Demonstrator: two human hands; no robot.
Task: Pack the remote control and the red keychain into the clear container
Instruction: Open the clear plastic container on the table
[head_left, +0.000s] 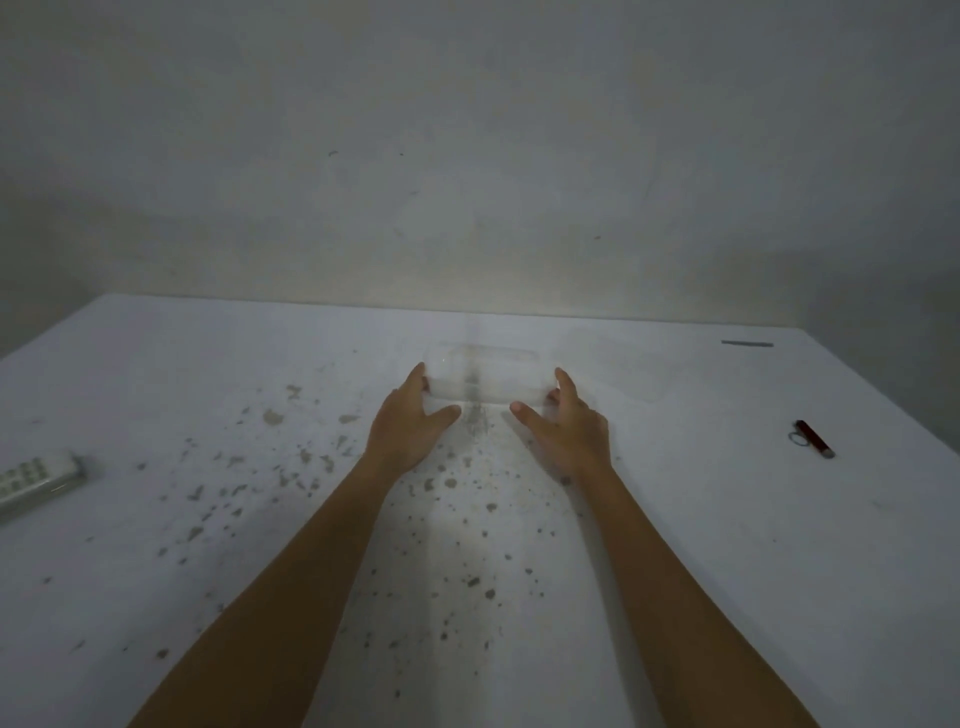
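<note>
The clear container (485, 374) stands on the white table near its far middle, faint and see-through. My left hand (410, 421) grips its left end, fingers along the side and thumb at the front. My right hand (569, 423) holds the right end the same way. The remote control (36, 480), pale with rows of buttons, lies at the far left edge of the view, partly cut off. The red keychain (813, 439), a slim red bar with a metal ring, lies far to the right. Both are apart from the container.
The white table (701, 545) is speckled with brownish stains in the middle. A short dark strip (747, 343) lies near the back right corner. A plain grey wall (467, 156) rises right behind the table's far edge.
</note>
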